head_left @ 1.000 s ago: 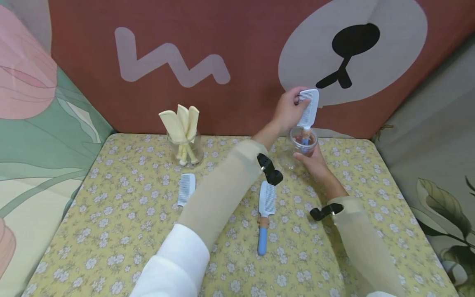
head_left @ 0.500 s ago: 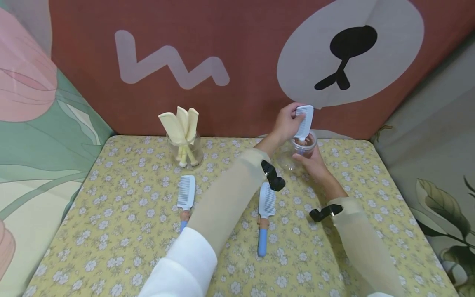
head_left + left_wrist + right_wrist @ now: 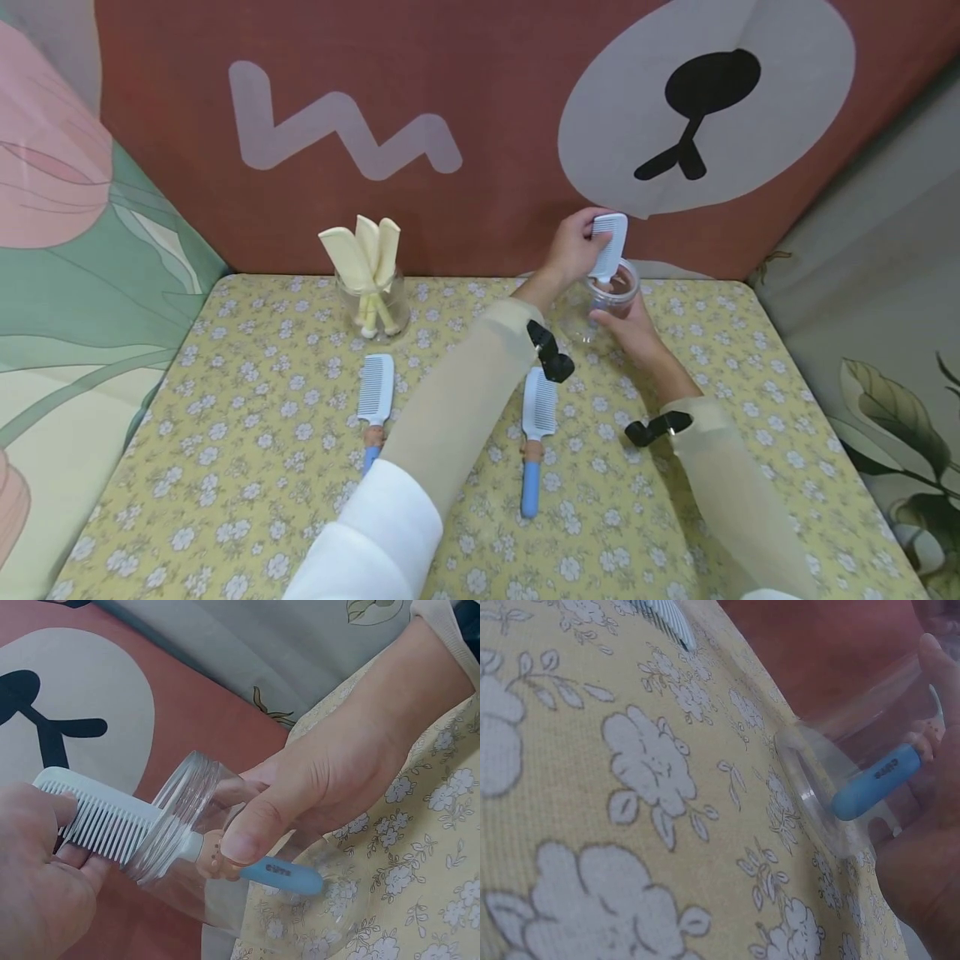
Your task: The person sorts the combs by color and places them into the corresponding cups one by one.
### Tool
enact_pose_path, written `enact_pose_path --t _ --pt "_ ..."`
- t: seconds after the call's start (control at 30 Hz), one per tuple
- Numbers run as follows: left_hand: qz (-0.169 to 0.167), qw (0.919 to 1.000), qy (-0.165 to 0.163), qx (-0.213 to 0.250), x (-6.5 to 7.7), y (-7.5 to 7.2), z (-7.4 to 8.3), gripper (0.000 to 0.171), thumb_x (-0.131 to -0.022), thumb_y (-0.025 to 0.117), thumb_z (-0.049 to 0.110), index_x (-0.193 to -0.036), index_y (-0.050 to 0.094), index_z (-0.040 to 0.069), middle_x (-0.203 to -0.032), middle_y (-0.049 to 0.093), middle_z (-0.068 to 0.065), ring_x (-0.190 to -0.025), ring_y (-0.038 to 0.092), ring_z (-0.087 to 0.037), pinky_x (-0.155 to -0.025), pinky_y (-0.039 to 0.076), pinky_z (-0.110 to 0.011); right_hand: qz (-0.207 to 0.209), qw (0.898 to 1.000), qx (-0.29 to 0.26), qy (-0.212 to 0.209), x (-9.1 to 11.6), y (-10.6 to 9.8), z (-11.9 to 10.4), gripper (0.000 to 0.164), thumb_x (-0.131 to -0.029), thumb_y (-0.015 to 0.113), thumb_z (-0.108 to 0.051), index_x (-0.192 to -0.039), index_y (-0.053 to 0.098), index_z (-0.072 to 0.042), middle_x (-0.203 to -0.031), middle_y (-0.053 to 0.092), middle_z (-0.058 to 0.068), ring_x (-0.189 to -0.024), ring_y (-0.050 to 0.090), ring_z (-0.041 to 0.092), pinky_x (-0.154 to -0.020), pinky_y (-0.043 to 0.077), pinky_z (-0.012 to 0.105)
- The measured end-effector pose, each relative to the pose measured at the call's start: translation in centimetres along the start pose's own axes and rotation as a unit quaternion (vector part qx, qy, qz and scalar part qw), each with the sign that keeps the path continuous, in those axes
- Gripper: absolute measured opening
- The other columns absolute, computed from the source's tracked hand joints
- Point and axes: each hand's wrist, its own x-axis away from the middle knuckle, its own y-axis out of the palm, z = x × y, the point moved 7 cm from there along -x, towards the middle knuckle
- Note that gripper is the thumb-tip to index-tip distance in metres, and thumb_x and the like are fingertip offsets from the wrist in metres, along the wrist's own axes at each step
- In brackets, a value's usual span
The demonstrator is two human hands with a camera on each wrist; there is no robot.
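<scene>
Just above the mouth of a clear, thick-walled jar (image 3: 232, 904), the person's left hand (image 3: 573, 250) pinches a pale blue comb (image 3: 617, 242) by its flat, rectangular head, thumb laid across the fine teeth. The comb slants down from those fingers with its head out past the rim. Its rounded blue handle (image 3: 877, 784), smooth and stamped with small dark letters, shows through the jar wall, topped by a lumpy brown collar (image 3: 215, 859) moulded like a little animal face. I can't tell whether the handle's tip meets the jar's bottom.

Lower down, the right hand (image 3: 636, 335) grasps the jar round its side, thumb lying along the see-through wall beneath the ridged, threaded lip. The jar is so transparent that the flowered cloth shows through its round base.

Nearer the body than either hand, two matching combs lie flat on the bench (image 3: 247, 533). One comb (image 3: 533, 450), below the left hand, has its straight handle fully in sight; the other comb (image 3: 376, 408), farther off to that hand's left, slips partly under the forearm and white sleeve (image 3: 367, 533).

Well to the left of the left hand, a second jar (image 3: 405, 310), squat and clear too, holds several cream-coloured pieces (image 3: 367, 258), broad and smooth at the top, with slender stems crossing inside. Behind both hands hangs a rust-red cloth (image 3: 510, 100) printed with a pale zigzag and a bear-like muzzle.
</scene>
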Motion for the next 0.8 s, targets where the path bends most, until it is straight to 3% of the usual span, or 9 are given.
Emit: enact_pose_path --t 0.27,0.43,0.67,0.8 --pt "-0.035 0.9990 0.017 -0.020 0.3 0.1 0.4 0.044 -0.097 0.069 0.003 -0.139 0.056 0.000 -0.132 0.064 -0.017 -0.117 0.064 -0.026 -0.087 0.049 -0.019 0.003 0.999 0.030 0.018 0.2 0.1 -0.4 0.080 -0.094 0.057 0.016 -0.159 0.019 -0.009 -0.149 0.042 0.009 -0.133 0.043 0.014 -0.106 0.039 0.019" --pt "-0.071 0.9952 0.032 -0.060 0.4 -0.4 1.4 0.056 -0.100 0.068 0.019 -0.148 0.045 0.003 -0.147 0.053 -0.013 -0.129 0.054 -0.019 -0.098 0.042 -0.014 0.002 0.999 0.023 0.027 0.1 0.0 0.1 0.082 -0.094 0.057 0.016 -0.160 0.019 -0.016 -0.153 0.038 0.009 -0.136 0.041 0.017 -0.106 0.039 0.020" --pt "-0.116 0.9777 0.072 -0.159 0.8 -2.2 3.4 0.066 -0.103 0.061 0.035 -0.157 0.034 0.009 -0.159 0.039 -0.008 -0.143 0.040 -0.017 -0.110 0.034 -0.018 -0.021 1.000 0.010 0.004 0.1 0.0 0.0 0.084 -0.095 0.058 0.014 -0.161 0.016 -0.016 -0.156 0.036 0.007 -0.143 0.036 0.021 -0.111 0.036 0.024" --pt "-0.141 0.9590 0.086 -0.230 1.5 -3.3 3.9 0.069 -0.103 0.059 0.041 -0.159 0.031 0.012 -0.162 0.036 -0.003 -0.147 0.031 -0.008 -0.115 0.024 -0.016 -0.022 1.000 0.006 -0.002 0.0 -0.1 0.0 0.083 -0.094 0.059 0.014 -0.160 0.018 -0.015 -0.154 0.038 0.005 -0.142 0.037 0.021 -0.111 0.037 0.025"
